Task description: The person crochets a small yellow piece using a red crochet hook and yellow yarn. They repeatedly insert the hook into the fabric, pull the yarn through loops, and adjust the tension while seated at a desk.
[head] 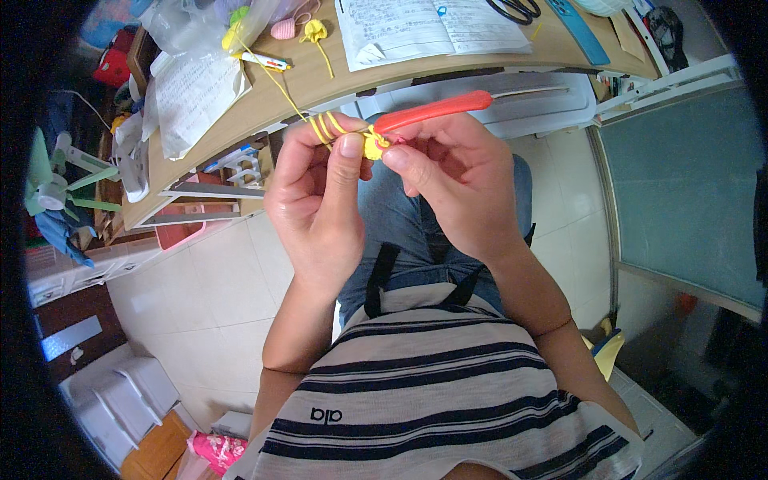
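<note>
Yellow yarn (270, 77) runs down from a plastic bag on the desk and wraps several times around the index finger of my left hand (321, 192). Between that hand's thumb and fingers is a small yellow crocheted piece (372, 149). My right hand (459, 174) holds a crochet hook with a red handle (438, 111), its metal tip at the yellow stitches. The right thumb touches the piece's edge, where a bit of pink shows. Both hands are close together above my lap, in front of the desk edge.
The wooden desk (288, 96) bears an open notebook (414, 36), black scissors (515, 8), a blue phone-like object (577, 30), a pen (266, 60), a pink crocheted piece (283, 28), a yellow crocheted piece (314, 31) and a plastic bag (192, 36). A green fan (53, 195) is at the left.
</note>
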### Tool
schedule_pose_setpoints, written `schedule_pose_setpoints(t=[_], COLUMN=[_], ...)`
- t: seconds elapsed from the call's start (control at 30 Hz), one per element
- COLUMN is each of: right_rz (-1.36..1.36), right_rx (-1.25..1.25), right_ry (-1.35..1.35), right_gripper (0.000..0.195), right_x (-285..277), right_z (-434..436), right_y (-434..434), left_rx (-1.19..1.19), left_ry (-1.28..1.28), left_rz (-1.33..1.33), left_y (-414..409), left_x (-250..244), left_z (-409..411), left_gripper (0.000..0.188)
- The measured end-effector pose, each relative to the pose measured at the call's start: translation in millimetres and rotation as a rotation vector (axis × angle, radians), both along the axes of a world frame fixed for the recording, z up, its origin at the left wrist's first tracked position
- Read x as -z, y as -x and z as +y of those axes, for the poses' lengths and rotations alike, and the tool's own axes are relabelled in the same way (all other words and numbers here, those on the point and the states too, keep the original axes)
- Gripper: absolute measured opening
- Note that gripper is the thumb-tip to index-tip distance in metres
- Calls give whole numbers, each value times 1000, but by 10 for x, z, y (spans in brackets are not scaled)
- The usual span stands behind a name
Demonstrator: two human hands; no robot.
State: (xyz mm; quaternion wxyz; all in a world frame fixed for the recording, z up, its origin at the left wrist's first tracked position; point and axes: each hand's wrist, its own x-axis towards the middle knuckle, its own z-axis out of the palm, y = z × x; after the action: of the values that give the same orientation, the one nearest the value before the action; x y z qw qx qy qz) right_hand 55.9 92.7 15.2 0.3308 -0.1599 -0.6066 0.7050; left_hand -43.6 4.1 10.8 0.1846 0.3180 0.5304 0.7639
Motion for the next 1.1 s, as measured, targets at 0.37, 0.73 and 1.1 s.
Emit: schedule_pose_setpoints(t=[0.37, 0.73, 1.1], right_rz=[96, 57, 216], right_rx=[133, 144, 234], right_ry=[16, -220, -188], right_gripper=[26, 25, 21], right_x=[-25, 193, 422], right_z=[112, 252, 372], right_y=[-314, -523, -507], left_rx=[144, 395, 485], left_ry=[254, 178, 198], left_rz=[153, -82, -274], left_y=[-156, -219, -194], left_x=[-139, -144, -103], left_z=[9, 126, 249], left_gripper=[9, 43, 37])
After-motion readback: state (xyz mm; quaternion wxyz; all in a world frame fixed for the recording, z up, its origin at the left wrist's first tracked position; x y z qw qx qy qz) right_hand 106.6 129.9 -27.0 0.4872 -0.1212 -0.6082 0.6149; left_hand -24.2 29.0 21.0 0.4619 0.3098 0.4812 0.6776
